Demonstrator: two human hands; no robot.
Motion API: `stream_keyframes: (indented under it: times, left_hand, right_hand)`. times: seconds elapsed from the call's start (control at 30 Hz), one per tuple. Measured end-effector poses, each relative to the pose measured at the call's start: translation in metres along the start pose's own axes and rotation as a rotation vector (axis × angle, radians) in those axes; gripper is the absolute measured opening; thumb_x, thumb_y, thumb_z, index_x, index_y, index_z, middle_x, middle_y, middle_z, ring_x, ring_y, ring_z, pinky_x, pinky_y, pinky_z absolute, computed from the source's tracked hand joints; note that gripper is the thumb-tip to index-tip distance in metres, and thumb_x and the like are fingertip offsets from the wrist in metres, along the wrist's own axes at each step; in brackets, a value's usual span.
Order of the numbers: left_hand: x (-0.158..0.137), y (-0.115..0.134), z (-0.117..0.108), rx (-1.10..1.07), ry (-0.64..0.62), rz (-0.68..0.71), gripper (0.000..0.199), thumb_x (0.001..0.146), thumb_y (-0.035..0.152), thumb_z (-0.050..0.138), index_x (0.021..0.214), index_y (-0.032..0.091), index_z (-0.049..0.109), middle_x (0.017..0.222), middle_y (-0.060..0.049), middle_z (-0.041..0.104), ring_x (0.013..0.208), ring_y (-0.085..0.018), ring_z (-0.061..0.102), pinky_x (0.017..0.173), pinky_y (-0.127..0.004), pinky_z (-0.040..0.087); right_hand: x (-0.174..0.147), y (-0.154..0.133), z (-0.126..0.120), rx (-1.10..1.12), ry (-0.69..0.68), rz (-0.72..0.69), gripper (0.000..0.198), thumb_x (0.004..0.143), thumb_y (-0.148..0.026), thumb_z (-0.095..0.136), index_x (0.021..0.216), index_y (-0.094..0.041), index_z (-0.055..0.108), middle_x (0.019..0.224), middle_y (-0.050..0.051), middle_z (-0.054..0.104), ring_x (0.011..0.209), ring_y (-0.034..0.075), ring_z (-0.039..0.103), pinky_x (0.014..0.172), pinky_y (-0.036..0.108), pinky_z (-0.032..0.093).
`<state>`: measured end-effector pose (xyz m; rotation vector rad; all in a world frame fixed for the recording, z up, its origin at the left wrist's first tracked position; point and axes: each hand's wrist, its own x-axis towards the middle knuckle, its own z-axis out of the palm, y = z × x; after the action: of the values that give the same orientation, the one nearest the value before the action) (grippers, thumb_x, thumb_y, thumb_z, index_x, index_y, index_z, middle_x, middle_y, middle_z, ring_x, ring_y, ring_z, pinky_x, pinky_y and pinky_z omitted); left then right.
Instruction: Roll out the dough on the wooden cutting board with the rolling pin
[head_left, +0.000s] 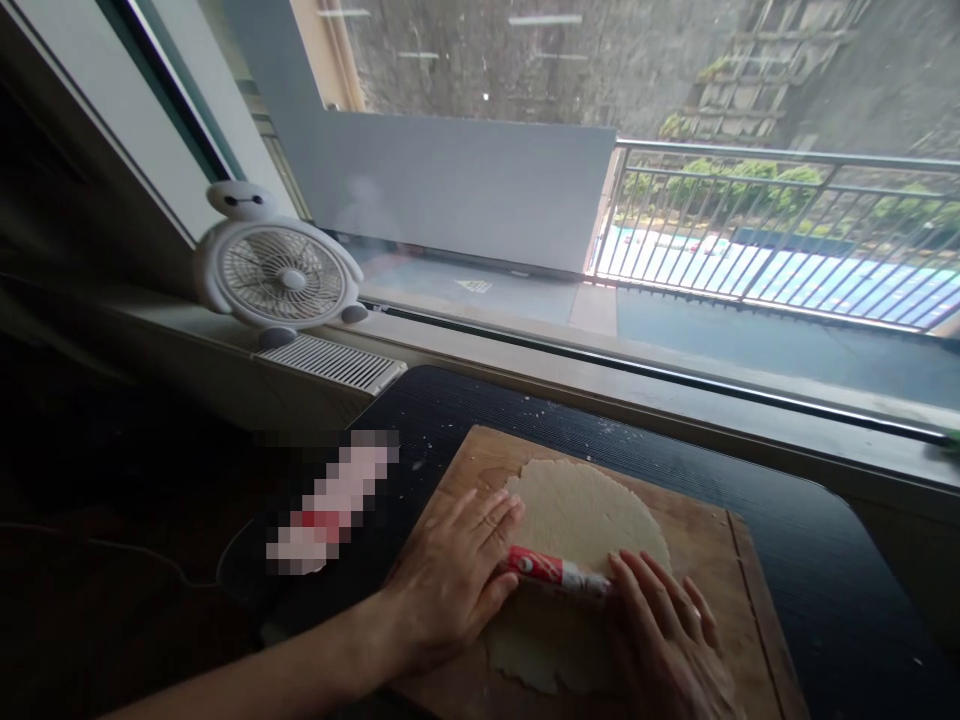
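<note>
A flat, pale sheet of dough with ragged edges lies on a wooden board. Across its middle rests a slim tube with a red-and-white printed wrap. My left hand lies over the tube's left end, fingers stretched out and thumb on the near side. Over the right end is my right hand, its fingers extended and slightly apart. Both palms cover the tube's ends, so their contact is hidden. Near the bottom, the dough extends beneath my right hand.
The board sits on a black table with white specks near its far edge. A pixelated pinkish item lies at the table's left. A white character-shaped fan stands on the sill by a vent, beside a large window.
</note>
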<state>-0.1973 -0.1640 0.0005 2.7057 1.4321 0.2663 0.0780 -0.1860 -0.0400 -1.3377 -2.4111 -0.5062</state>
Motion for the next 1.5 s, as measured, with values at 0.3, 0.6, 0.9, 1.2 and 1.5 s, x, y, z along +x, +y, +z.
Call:
stream_keyframes:
  times: [0.3,0.6,0.9,1.2,1.5]
  left_hand:
    - [0.116,-0.031,0.018,-0.105,-0.149,-0.181,0.060,0.092,0.052,0.017,0.137,0.018,0.036,0.145,-0.009,0.033,0.135,-0.024,0.025,0.108,-0.050,0.020]
    - [0.051,-0.001,0.016,-0.046,0.035,-0.097,0.052,0.093,0.044,0.026,0.136,0.019,0.038,0.143,-0.007,0.037,0.136,-0.023,0.024,0.111,-0.048,0.015]
    - [0.044,0.005,0.018,0.010,0.122,-0.121,0.051,0.092,0.043,0.031,0.134,0.017,0.041,0.141,-0.009,0.040,0.135,-0.025,0.025,0.111,-0.050,0.015]
    - [0.077,-0.008,0.023,-0.038,0.161,-0.237,0.048,0.091,0.041,0.034,0.128,0.015,0.049,0.136,-0.010,0.047,0.132,-0.027,0.032,0.108,-0.052,0.021]
    - [0.000,0.025,0.019,0.035,0.253,-0.177,0.046,0.089,0.034,0.041,0.132,0.018,0.045,0.140,-0.007,0.042,0.133,-0.026,0.031,0.111,-0.050,0.016]
  right_hand:
    - [0.019,0.004,0.004,0.067,-0.060,0.194,0.040,0.087,-0.035,0.043,0.124,-0.022,0.046,0.125,0.005,0.056,0.121,0.024,0.045,0.103,0.046,0.025]
    - [-0.003,-0.005,0.010,0.070,0.014,0.177,0.047,0.085,-0.036,0.046,0.130,-0.021,0.041,0.128,0.006,0.053,0.122,0.025,0.042,0.103,0.046,0.024]
    - [0.007,-0.006,0.001,0.182,-0.011,0.228,0.035,0.088,-0.039,0.045,0.118,-0.023,0.050,0.116,0.004,0.060,0.116,0.023,0.048,0.106,0.048,0.020]
    - [0.007,-0.009,0.005,0.158,0.040,0.258,0.036,0.087,-0.035,0.046,0.120,-0.021,0.049,0.118,0.005,0.059,0.117,0.023,0.046,0.106,0.047,0.022]
    - [-0.016,-0.015,0.001,0.184,0.028,0.207,0.035,0.086,-0.037,0.045,0.117,-0.021,0.051,0.116,0.006,0.059,0.117,0.025,0.047,0.103,0.046,0.026]
